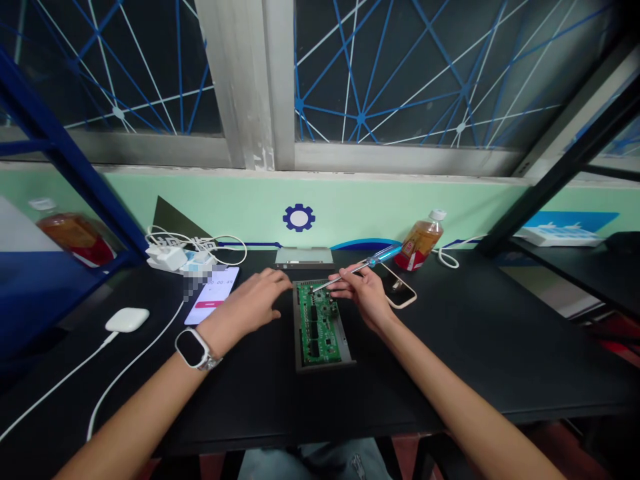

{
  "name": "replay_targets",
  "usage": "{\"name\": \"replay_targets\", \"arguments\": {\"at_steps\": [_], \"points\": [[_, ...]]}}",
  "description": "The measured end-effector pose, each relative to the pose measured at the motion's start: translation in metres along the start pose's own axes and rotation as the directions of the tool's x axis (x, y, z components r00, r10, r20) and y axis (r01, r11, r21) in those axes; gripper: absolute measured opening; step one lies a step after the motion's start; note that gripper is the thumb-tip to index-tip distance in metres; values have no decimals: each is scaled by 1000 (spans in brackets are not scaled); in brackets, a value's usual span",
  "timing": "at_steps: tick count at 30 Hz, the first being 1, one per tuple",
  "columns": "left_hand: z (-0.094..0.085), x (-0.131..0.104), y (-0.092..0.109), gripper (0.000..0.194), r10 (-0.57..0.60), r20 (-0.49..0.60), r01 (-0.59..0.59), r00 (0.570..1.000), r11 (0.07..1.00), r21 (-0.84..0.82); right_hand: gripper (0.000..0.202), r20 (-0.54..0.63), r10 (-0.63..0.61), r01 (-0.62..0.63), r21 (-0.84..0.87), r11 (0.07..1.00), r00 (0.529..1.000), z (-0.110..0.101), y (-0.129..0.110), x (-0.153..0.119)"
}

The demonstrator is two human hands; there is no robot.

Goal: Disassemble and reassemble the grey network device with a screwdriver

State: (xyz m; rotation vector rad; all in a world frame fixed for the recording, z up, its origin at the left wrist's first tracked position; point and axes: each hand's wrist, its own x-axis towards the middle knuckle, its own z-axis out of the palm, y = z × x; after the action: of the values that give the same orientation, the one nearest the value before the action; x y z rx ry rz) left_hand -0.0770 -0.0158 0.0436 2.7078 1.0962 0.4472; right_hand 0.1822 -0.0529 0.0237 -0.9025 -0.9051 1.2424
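A green circuit board (320,327) sits in a grey metal tray-like housing (347,353) on the black table in front of me. My right hand (363,293) is closed on a screwdriver (384,255) with a clear blue handle. The shaft slants down to the left, and its tip is at the upper part of the board. My left hand (257,297) is open beside the board's upper left corner, thumb and fingers apart. Its fingertips are near the housing's edge; I cannot tell whether they touch it. A white watch is on my left wrist.
Behind the board lies a metal cover plate (304,258). A phone with a timer (213,297), a power strip (175,259) with cables and a white earphone case (127,320) are on the left. On the right are another phone (397,285) and a drink bottle (421,240).
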Motion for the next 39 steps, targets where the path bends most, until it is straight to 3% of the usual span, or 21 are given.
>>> {"name": "replay_targets", "arguments": {"at_steps": [4, 8, 14, 16, 19, 22, 25, 29, 31, 35, 39], "points": [[0, 9, 38, 47, 139, 110, -138, 984, 990, -10, 34, -1, -29, 29, -8, 1000, 1000, 1, -2, -1], [2, 19, 48, 38, 156, 233, -184, 960, 978, 103, 33, -29, -66, 66, -8, 998, 997, -4, -9, 1], [22, 29, 78, 60, 264, 181, -285, 947, 953, 105, 35, -98, -176, 175, -23, 984, 979, -19, -24, 10], [35, 35, 94, 55, 262, 163, -276, 951, 959, 70, 35, -122, -222, 218, -44, 975, 967, -22, -28, 12], [53, 45, 105, 39, 153, 106, -158, 983, 987, 40, 35, -133, -279, 269, -88, 959, 951, -25, -31, 13], [62, 54, 94, 21, -16, -27, 16, 1000, 1000, 10, 35, -125, -317, 300, -139, 944, 940, -25, -32, 13], [58, 55, 67, 7, -120, -122, 113, 985, 992, -63, 35, -96, -339, 317, -191, 929, 936, -24, -30, 13], [40, 44, 30, 7, -106, -201, 75, 974, 985, -156, 32, -26, -336, 318, -259, 912, 942, -18, -22, 13], [35, 39, 18, 14, -74, -190, 35, 979, 980, -198, 31, 33, -322, 315, -315, 895, 946, -11, -17, 15], [37, 38, 5, 17, -38, -107, 11, 994, 971, -240, 27, 227, -284, 361, -483, 797, 931, 12, -17, 25], [42, 40, -1, 20, -79, -162, 42, 984, 976, -215, 18, 444, -203, 457, -595, 661, 873, 36, -26, 48]]}}
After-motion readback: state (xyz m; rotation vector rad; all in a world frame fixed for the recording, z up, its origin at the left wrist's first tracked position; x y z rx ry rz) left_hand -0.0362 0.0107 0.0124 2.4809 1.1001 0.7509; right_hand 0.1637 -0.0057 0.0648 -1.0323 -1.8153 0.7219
